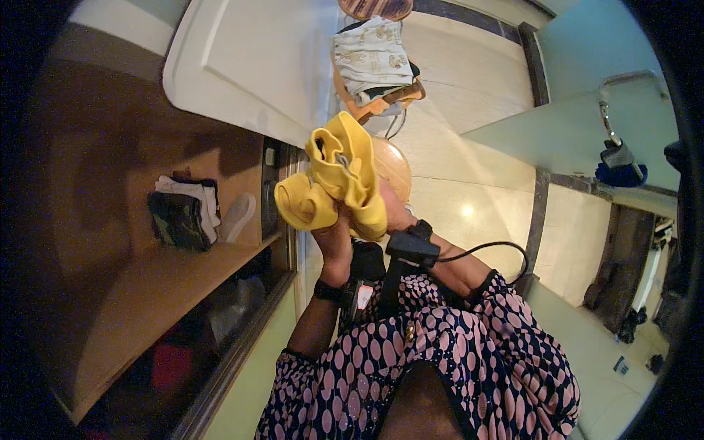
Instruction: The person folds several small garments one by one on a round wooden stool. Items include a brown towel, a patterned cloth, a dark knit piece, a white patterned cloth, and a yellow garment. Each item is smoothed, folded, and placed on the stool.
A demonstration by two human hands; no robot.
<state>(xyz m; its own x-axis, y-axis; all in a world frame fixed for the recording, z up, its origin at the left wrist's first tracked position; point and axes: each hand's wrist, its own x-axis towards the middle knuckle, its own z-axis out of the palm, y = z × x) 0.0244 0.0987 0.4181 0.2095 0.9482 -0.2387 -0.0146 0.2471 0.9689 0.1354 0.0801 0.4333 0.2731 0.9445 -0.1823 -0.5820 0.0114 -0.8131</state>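
Observation:
A yellow cloth garment [352, 170], partly rolled and bunched, is held up in front of me in both hands. My left hand [335, 242] is under its lower left part, the fingers mostly hidden by the cloth. On its right side my right hand [395, 206] grips it, also partly covered. To the left, a small stack of folded clothes [184, 212], dark camouflage and white, rests on a wooden cupboard shelf [148, 280]. Beyond the garment lies a pile of folded clothes [374, 58], with a whitish printed piece on top.
A white cupboard door [253, 60] stands open at the upper left. Below the yellow cloth is a round wooden stool top [395, 165]. A lower cupboard compartment holds dark and red items. At right, a glass-like panel has a metal handle [609, 124] with dark cloth hanging from it.

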